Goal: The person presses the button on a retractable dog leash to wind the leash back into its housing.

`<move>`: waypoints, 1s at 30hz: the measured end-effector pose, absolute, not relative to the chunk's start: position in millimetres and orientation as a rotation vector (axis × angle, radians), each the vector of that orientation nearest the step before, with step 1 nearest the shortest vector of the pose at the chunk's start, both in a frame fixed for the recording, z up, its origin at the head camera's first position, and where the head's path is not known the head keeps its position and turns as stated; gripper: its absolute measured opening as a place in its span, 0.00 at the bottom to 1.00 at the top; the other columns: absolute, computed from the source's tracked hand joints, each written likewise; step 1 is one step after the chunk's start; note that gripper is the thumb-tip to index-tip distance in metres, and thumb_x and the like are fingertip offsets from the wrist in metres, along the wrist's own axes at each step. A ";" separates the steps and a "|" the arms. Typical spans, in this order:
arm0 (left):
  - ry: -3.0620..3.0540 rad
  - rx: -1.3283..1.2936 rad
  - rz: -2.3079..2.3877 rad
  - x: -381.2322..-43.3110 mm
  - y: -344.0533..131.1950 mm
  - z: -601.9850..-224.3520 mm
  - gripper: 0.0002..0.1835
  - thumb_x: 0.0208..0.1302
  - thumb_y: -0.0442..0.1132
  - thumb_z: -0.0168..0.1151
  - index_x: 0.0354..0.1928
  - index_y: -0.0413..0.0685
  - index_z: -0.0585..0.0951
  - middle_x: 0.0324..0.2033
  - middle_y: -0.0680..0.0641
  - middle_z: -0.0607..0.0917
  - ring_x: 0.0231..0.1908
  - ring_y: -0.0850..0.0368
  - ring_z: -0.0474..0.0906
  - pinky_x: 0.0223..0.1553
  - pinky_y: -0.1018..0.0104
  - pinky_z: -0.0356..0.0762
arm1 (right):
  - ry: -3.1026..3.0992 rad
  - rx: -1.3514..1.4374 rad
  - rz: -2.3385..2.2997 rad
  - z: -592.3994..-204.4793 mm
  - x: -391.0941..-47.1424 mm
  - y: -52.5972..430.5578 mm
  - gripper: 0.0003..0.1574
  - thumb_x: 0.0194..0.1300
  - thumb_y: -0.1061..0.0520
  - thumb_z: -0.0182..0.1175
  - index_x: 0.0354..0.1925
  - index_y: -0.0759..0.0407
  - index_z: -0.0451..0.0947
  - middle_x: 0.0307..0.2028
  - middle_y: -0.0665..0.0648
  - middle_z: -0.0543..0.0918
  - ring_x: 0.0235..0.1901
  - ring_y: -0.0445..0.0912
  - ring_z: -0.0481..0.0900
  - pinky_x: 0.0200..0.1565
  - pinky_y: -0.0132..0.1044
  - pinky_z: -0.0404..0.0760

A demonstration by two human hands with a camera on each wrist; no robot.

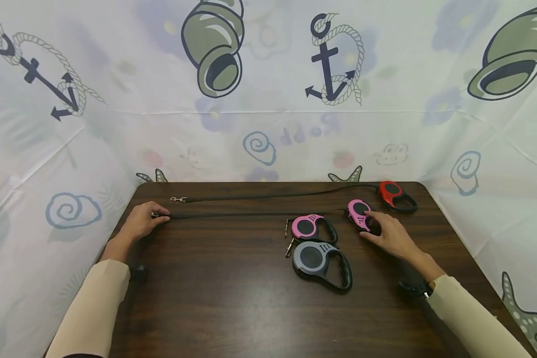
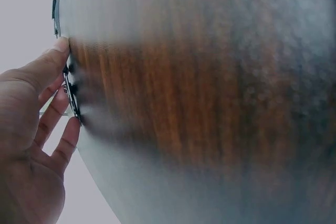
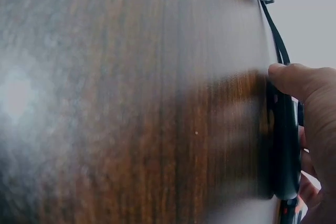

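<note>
At the table's left side my left hand point(image 1: 140, 222) pinches the metal clip point(image 1: 154, 215) at the end of a black leash cord point(image 1: 232, 215). That cord runs straight across to a pink retractable leash point(image 1: 359, 211). My right hand point(image 1: 390, 237) grips this pink leash by its black handle point(image 3: 286, 150), thumb on the near side; the palm and some fingers hide part of it. Just left of the right hand lie a second pink retractable leash point(image 1: 305, 226) and a larger grey one point(image 1: 311, 256), their clips point(image 1: 290, 247) beside them.
Behind, a red retractable leash point(image 1: 390, 190) lies at the back right corner, its cord point(image 1: 268, 196) drawn out leftward to a clip point(image 1: 178, 199). The dark wooden table point(image 1: 206, 303) meets a patterned white cloth point(image 1: 268, 144) at the back and sides.
</note>
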State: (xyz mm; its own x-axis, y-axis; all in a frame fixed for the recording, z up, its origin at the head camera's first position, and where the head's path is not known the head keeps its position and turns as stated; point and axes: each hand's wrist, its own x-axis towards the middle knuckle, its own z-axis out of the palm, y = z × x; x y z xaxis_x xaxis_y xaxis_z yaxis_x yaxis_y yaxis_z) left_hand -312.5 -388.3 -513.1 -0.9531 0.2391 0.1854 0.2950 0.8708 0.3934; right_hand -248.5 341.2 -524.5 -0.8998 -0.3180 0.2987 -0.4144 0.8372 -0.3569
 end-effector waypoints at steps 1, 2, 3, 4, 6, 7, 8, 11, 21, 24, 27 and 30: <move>-2.910 -0.425 -0.639 -312.3 -388.7 -513.1 0.09 0.65 0.35 0.75 0.44 0.38 0.91 0.45 0.35 0.88 0.51 0.31 0.82 0.56 0.32 0.74 | -2.792 0.561 0.620 -525.0 -248.8 340.6 0.41 0.63 0.51 0.78 0.65 0.72 0.75 0.44 0.67 0.86 0.45 0.61 0.84 0.50 0.63 0.81; -2.909 -0.428 -0.636 -311.9 -388.9 -513.0 0.08 0.65 0.35 0.76 0.43 0.38 0.90 0.45 0.35 0.88 0.51 0.31 0.82 0.55 0.33 0.74 | -2.794 0.559 0.626 -525.3 -248.9 339.9 0.41 0.62 0.51 0.78 0.65 0.72 0.75 0.44 0.66 0.86 0.44 0.61 0.84 0.49 0.63 0.81; -2.907 -0.433 -0.635 -311.6 -389.2 -512.9 0.08 0.65 0.35 0.76 0.43 0.38 0.90 0.45 0.35 0.88 0.51 0.31 0.82 0.55 0.33 0.74 | -2.796 0.556 0.630 -525.8 -249.0 339.3 0.41 0.62 0.52 0.78 0.65 0.72 0.75 0.43 0.66 0.86 0.44 0.60 0.83 0.49 0.63 0.81; -2.905 -0.437 -0.635 -311.2 -389.4 -512.8 0.08 0.65 0.35 0.76 0.43 0.38 0.90 0.45 0.35 0.88 0.50 0.31 0.83 0.55 0.33 0.75 | -2.799 0.552 0.632 -526.4 -249.2 338.7 0.41 0.62 0.52 0.78 0.65 0.72 0.75 0.43 0.65 0.86 0.43 0.60 0.83 0.48 0.62 0.81; -2.897 -0.444 -0.643 -310.2 -389.6 -512.4 0.08 0.64 0.33 0.76 0.43 0.38 0.90 0.45 0.34 0.88 0.50 0.32 0.83 0.55 0.33 0.75 | -2.798 0.547 0.637 -527.6 -249.6 337.5 0.42 0.62 0.53 0.78 0.65 0.72 0.75 0.41 0.64 0.86 0.41 0.59 0.83 0.47 0.61 0.82; -2.890 -0.450 -0.644 -309.9 -389.9 -512.3 0.08 0.64 0.33 0.76 0.42 0.38 0.90 0.44 0.34 0.88 0.50 0.32 0.83 0.54 0.33 0.75 | -2.795 0.546 0.638 -528.0 -249.7 337.0 0.41 0.62 0.53 0.79 0.65 0.72 0.75 0.40 0.63 0.86 0.40 0.58 0.83 0.45 0.59 0.82; -2.883 -0.457 -0.647 -309.7 -390.0 -512.1 0.07 0.64 0.33 0.75 0.42 0.38 0.90 0.44 0.34 0.88 0.49 0.32 0.83 0.54 0.33 0.75 | -2.790 0.546 0.641 -528.2 -249.9 336.7 0.41 0.61 0.54 0.79 0.65 0.71 0.75 0.39 0.63 0.86 0.39 0.57 0.83 0.44 0.58 0.82; -2.863 -0.475 -0.653 -309.3 -390.6 -511.5 0.07 0.63 0.31 0.75 0.42 0.37 0.90 0.44 0.34 0.88 0.48 0.32 0.83 0.54 0.33 0.75 | -2.766 0.555 0.644 -527.7 -250.4 335.3 0.40 0.61 0.55 0.79 0.64 0.71 0.76 0.36 0.61 0.86 0.35 0.54 0.83 0.40 0.55 0.82; -2.842 -0.491 -0.666 -308.5 -391.7 -509.4 0.06 0.65 0.33 0.74 0.42 0.38 0.89 0.45 0.34 0.89 0.48 0.32 0.83 0.52 0.34 0.75 | -2.811 0.604 0.665 -518.1 -255.7 335.8 0.37 0.65 0.55 0.76 0.67 0.67 0.75 0.32 0.56 0.87 0.27 0.44 0.79 0.33 0.45 0.78; -2.834 -0.498 -0.660 -309.4 -392.0 -509.6 0.06 0.66 0.34 0.74 0.42 0.38 0.88 0.44 0.34 0.89 0.45 0.36 0.84 0.48 0.38 0.75 | -2.832 0.621 0.668 -515.2 -256.6 336.3 0.37 0.66 0.55 0.75 0.68 0.66 0.74 0.33 0.57 0.87 0.27 0.44 0.79 0.33 0.45 0.78; -2.843 -0.490 -0.658 -309.1 -392.2 -510.2 0.07 0.68 0.35 0.73 0.43 0.39 0.88 0.45 0.35 0.90 0.44 0.37 0.84 0.47 0.39 0.75 | -2.846 0.628 0.665 -514.0 -257.1 336.5 0.37 0.67 0.55 0.74 0.68 0.66 0.73 0.34 0.59 0.88 0.28 0.45 0.80 0.34 0.47 0.79; -2.861 -0.474 -0.664 -308.2 -392.7 -510.4 0.08 0.69 0.36 0.72 0.44 0.39 0.88 0.46 0.34 0.89 0.44 0.36 0.84 0.48 0.37 0.76 | -2.853 0.636 0.668 -513.6 -257.1 336.5 0.38 0.67 0.55 0.74 0.68 0.67 0.73 0.34 0.60 0.88 0.28 0.46 0.81 0.34 0.49 0.80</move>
